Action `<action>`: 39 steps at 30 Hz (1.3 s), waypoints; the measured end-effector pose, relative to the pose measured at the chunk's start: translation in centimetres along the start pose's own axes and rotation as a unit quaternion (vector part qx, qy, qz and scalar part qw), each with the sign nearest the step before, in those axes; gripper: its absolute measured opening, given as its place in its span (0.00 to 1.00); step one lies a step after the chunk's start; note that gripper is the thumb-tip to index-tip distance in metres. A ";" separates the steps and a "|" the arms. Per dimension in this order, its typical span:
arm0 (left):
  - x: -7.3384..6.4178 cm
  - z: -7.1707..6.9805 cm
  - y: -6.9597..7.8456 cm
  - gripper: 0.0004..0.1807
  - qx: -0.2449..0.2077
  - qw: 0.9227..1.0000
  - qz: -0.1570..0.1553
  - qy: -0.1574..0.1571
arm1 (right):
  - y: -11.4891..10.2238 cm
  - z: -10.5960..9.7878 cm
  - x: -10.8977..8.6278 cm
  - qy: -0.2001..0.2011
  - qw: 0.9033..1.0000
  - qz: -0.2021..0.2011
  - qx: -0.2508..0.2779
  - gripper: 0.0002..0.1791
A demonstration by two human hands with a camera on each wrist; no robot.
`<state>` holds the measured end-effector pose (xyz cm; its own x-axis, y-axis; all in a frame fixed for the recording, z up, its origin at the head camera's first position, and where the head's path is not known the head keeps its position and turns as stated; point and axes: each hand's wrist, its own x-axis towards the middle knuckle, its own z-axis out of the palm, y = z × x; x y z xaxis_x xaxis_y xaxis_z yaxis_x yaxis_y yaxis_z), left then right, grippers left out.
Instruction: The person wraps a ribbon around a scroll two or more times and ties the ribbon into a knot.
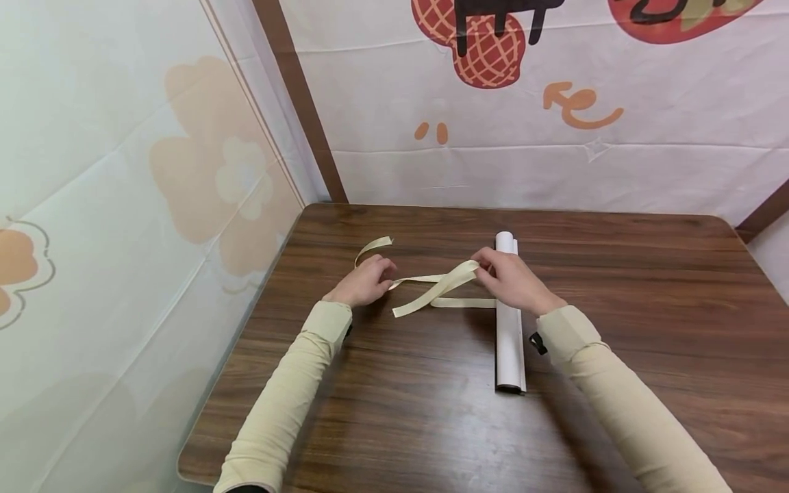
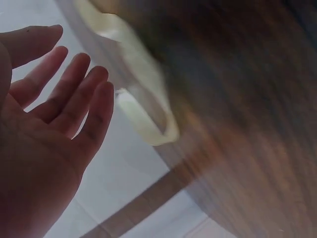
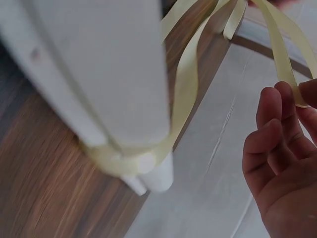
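A pale yellow ribbon [image 1: 456, 276] runs around a white rolled-up sheet [image 1: 509, 342] that lies lengthwise on the table. My right hand [image 1: 514, 279] is over the roll and pinches one part of the ribbon [image 3: 281, 54] between thumb and fingers, raised off the wood. To the left, my left hand [image 1: 364, 282] hovers beside another stretch of the ribbon, fingers loosely bent. In the left wrist view, nothing is between the fingers of that hand [image 2: 54, 109]; a blurred ribbon length [image 2: 143, 64] trails past them. The right wrist view shows the ribbon looped round the roll [image 3: 119, 74].
The brown wooden table [image 1: 419, 397] has rounded corners. A printed white cloth [image 1: 382, 82] hangs behind it, and another cloth [image 1: 123, 171] with flower shapes hangs along the left side. One curled ribbon end [image 1: 374, 242] lies beyond the left hand.
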<state>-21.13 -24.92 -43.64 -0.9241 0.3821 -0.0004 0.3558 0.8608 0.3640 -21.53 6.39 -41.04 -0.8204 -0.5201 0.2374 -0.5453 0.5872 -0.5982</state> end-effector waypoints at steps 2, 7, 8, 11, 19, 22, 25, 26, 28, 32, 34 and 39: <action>-0.1 0.3 -0.5 0.16 0.016 1.000 -0.016 -0.005 | 0.6 -0.5 -0.2 0.004 1.000 0.007 -0.004 0.10; -0.3 0.5 -1.0 0.12 0.035 0.998 -0.050 -0.018 | 2.1 -1.4 -0.9 0.020 0.999 0.028 -0.010 0.10; -0.3 0.5 -1.1 0.11 0.038 0.998 -0.052 -0.021 | 2.4 -1.6 -1.1 0.025 0.999 0.031 -0.011 0.10; -0.3 0.6 -1.4 0.09 0.049 0.997 -0.054 -0.026 | 3.3 -2.0 -1.5 0.037 0.999 0.036 -0.013 0.10; -0.4 0.6 -2.1 0.09 0.076 0.995 -0.050 -0.032 | 5.4 -3.0 -2.6 0.049 0.997 0.057 -0.017 0.09; -0.3 0.6 -2.4 0.10 0.079 0.995 -0.050 -0.037 | 6.2 -3.5 -3.1 0.055 0.996 0.071 -0.024 0.09; -0.3 0.5 -2.7 0.10 0.072 0.995 -0.053 -0.037 | 6.9 -3.9 -3.7 0.069 0.993 0.086 -0.031 0.07; -0.4 0.5 -2.7 0.10 0.068 0.995 -0.055 -0.038 | 7.1 -4.0 -3.9 0.073 0.993 0.091 -0.034 0.07; -0.5 0.4 -2.9 0.10 0.066 0.995 -0.061 -0.038 | 7.5 -4.2 -4.3 0.084 0.991 0.101 -0.038 0.07; -0.7 0.3 -3.1 0.10 0.077 0.994 -0.065 -0.041 | 8.3 -4.5 -5.0 0.107 0.986 0.122 -0.043 0.07; -0.7 0.2 -3.2 0.10 0.087 0.993 -0.062 -0.042 | 8.8 -4.7 -5.3 0.118 0.983 0.135 -0.047 0.08; -0.8 0.0 -3.3 0.08 0.107 0.992 -0.059 -0.044 | 9.4 -5.4 -6.0 0.132 0.977 0.160 -0.049 0.11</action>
<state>-21.53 -28.10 -44.84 -0.9488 0.2940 -0.1150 0.2760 0.9493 0.1504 -22.64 18.37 -43.94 -0.9600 -0.1299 0.2479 -0.2575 0.7571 -0.6004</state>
